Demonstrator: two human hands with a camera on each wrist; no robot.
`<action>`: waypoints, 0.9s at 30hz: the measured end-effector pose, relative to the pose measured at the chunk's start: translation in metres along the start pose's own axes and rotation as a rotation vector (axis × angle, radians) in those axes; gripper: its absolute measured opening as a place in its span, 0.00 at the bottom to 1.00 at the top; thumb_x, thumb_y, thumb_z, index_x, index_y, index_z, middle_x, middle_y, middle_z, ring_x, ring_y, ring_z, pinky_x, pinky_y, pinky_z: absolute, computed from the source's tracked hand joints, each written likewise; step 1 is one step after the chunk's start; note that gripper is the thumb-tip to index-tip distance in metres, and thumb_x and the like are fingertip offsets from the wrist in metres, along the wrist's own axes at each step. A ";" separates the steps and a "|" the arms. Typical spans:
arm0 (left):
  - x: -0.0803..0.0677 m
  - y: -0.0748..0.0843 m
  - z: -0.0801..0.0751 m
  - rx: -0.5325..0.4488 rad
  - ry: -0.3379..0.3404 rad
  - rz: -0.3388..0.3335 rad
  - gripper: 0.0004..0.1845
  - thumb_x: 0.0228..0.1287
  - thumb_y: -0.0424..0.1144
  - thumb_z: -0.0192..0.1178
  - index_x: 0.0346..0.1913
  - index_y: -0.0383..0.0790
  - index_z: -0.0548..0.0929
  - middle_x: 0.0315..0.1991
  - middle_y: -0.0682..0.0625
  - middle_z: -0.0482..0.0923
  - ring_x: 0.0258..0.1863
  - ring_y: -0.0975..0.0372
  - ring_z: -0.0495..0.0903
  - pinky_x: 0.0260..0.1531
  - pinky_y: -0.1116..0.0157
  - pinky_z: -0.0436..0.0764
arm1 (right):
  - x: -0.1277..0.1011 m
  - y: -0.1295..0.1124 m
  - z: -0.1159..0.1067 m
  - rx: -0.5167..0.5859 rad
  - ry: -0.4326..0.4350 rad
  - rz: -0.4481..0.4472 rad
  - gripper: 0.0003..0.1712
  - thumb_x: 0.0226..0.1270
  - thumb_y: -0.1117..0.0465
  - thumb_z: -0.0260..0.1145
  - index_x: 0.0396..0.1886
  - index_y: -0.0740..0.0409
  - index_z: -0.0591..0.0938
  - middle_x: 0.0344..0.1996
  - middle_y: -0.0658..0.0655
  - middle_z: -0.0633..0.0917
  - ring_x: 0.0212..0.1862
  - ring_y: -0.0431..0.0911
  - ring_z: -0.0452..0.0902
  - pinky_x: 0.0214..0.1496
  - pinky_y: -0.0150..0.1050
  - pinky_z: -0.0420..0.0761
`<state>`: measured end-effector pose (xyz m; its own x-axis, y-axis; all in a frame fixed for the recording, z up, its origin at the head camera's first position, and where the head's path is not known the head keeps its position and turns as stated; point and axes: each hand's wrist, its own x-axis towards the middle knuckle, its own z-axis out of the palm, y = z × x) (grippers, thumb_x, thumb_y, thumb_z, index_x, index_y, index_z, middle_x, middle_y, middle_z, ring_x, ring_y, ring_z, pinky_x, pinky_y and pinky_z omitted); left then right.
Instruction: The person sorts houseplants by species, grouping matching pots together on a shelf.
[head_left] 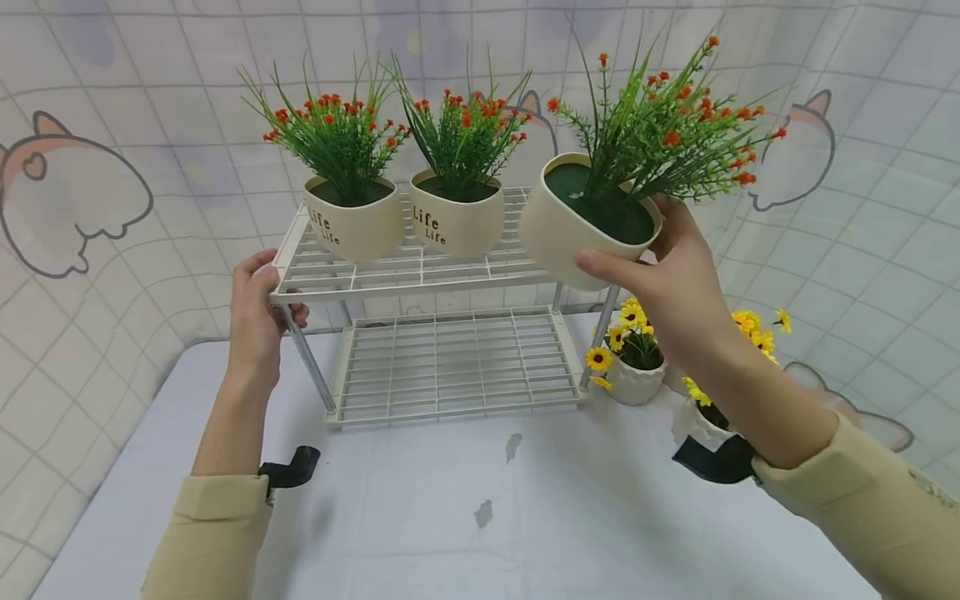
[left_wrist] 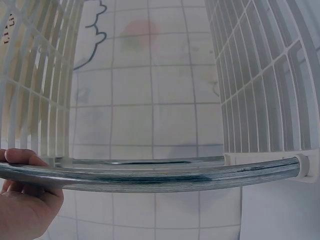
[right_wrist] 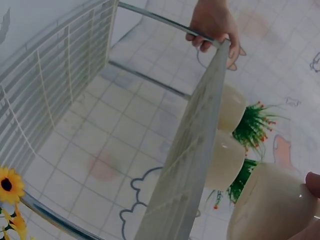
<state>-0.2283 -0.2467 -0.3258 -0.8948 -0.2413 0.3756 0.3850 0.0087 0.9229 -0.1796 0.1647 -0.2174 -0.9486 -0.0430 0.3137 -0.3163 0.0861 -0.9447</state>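
My right hand [head_left: 678,283] grips a cream flowerpot [head_left: 581,221] with grass and small red flowers, thumb on its front and fingers behind. This pot tilts over the right end of a white two-tier wire rack [head_left: 450,279]. Two matching flowerpots, a left one [head_left: 356,221] and a middle one [head_left: 457,217], stand upright on the top shelf with "Life" printed on them. At the rack's upper left corner, my left hand [head_left: 255,308] holds the shelf end, its fingers curled around the metal post [left_wrist: 150,179] in the left wrist view.
Right of the rack, two white pots with yellow flowers, a nearer one [head_left: 697,421] and a farther one [head_left: 633,379], stand on the white-covered table [head_left: 420,508]. A tile-patterned curtain [head_left: 187,167] hangs behind. The rack's lower shelf [head_left: 457,362] rests on the table.
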 end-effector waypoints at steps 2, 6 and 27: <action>0.000 0.000 0.000 0.006 0.001 -0.001 0.23 0.78 0.47 0.43 0.70 0.46 0.62 0.32 0.50 0.74 0.23 0.61 0.68 0.27 0.69 0.73 | 0.007 0.001 0.000 -0.045 0.009 0.002 0.48 0.62 0.58 0.78 0.75 0.50 0.60 0.68 0.54 0.69 0.68 0.50 0.63 0.70 0.54 0.69; 0.000 0.000 0.000 0.013 0.004 -0.001 0.23 0.78 0.47 0.43 0.70 0.46 0.63 0.33 0.50 0.74 0.23 0.61 0.68 0.27 0.69 0.73 | 0.022 0.006 -0.001 -0.113 0.052 0.003 0.50 0.62 0.56 0.79 0.76 0.50 0.59 0.67 0.54 0.69 0.66 0.49 0.65 0.66 0.51 0.73; 0.000 0.001 0.001 0.023 0.010 -0.004 0.23 0.78 0.47 0.42 0.70 0.46 0.63 0.32 0.50 0.74 0.23 0.61 0.69 0.27 0.69 0.74 | 0.092 0.033 -0.010 -0.301 0.050 0.176 0.57 0.60 0.55 0.79 0.79 0.54 0.53 0.66 0.60 0.65 0.62 0.51 0.70 0.62 0.45 0.74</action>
<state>-0.2283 -0.2460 -0.3250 -0.8940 -0.2506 0.3715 0.3764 0.0299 0.9260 -0.2770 0.1732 -0.2187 -0.9860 0.0464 0.1599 -0.1309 0.3780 -0.9165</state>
